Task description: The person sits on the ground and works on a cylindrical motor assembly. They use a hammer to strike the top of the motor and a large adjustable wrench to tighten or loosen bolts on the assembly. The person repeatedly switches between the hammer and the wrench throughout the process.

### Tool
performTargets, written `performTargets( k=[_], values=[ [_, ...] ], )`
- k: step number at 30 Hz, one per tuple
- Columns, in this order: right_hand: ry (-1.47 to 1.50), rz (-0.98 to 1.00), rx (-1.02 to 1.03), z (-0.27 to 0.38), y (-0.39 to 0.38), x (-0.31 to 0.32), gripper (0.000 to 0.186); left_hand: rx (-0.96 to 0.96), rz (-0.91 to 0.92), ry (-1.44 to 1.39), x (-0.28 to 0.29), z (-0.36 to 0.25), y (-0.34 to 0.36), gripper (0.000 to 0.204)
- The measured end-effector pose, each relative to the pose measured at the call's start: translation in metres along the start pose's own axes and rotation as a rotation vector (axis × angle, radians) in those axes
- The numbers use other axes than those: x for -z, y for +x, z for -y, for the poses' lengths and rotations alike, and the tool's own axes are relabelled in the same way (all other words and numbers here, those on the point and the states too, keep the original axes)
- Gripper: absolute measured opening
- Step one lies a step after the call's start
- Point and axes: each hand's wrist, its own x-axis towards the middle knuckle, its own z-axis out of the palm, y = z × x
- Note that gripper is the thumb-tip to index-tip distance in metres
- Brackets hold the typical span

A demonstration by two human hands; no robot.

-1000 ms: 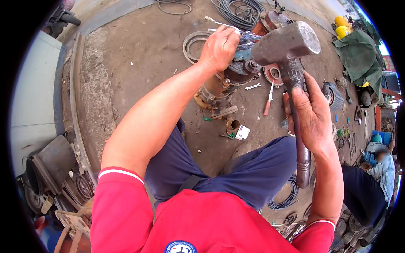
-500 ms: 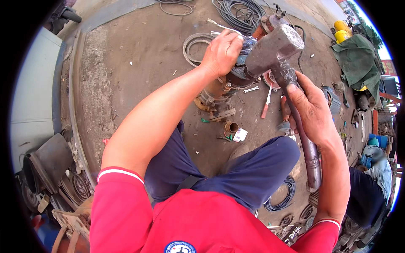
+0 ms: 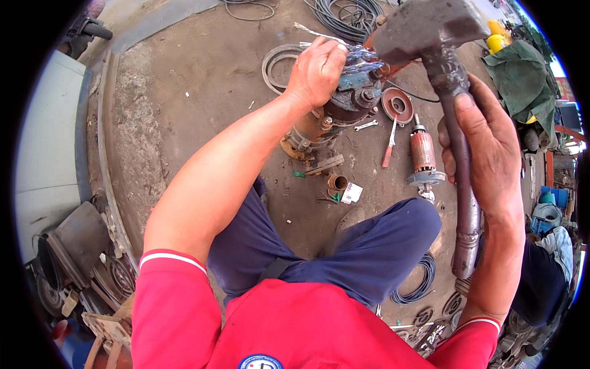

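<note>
My right hand (image 3: 488,138) is wrapped round the handle of a sledgehammer (image 3: 439,31), raised at the right with its heavy steel head up. My left hand (image 3: 316,71) is closed on a bundle of blue and white rope (image 3: 362,61) at the top of a dirty machine body. White strands stick out past its knuckles. Beneath the rope lies a greasy dark metal part (image 3: 353,101) with bolts, on a rusty flanged housing (image 3: 301,138). The hammer head is apart from the machine.
On the ground right of the machine lie a spanner (image 3: 366,125), a red disc (image 3: 397,106), a red-handled tool (image 3: 389,150) and a motor rotor (image 3: 423,150). A short brass-coloured sleeve (image 3: 337,182) stands before me. Cable coils (image 3: 347,18) lie behind; a person (image 3: 547,264) is at the far right.
My right hand has lifted the hammer up and to the right, away from the machine top, uncovering the rope and bolted part. My left hand has shifted only slightly.
</note>
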Motion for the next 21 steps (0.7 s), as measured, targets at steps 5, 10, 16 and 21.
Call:
performTargets(
  k=[5, 10, 16, 21],
  values=[
    [-0.059, 0.01, 0.076, -0.019, -0.003, 0.004, 0.048, 0.063, 0.013, -0.045, -0.002, -0.008, 0.002, 0.034],
    [-0.077, 0.16, -0.129, -0.018, 0.012, 0.012, 0.048, 0.06, -0.02, -0.086, -0.002, -0.009, 0.003, 0.037],
    [0.062, 0.053, -0.099, -0.038, -0.007, 0.003, 0.051, 0.086, -0.009, -0.071, -0.002, -0.004, 0.002, 0.037],
    [0.038, 0.087, -0.155, -0.044, -0.001, 0.008, 0.051, 0.062, -0.006, -0.096, -0.005, -0.007, 0.007, 0.038]
  ],
)
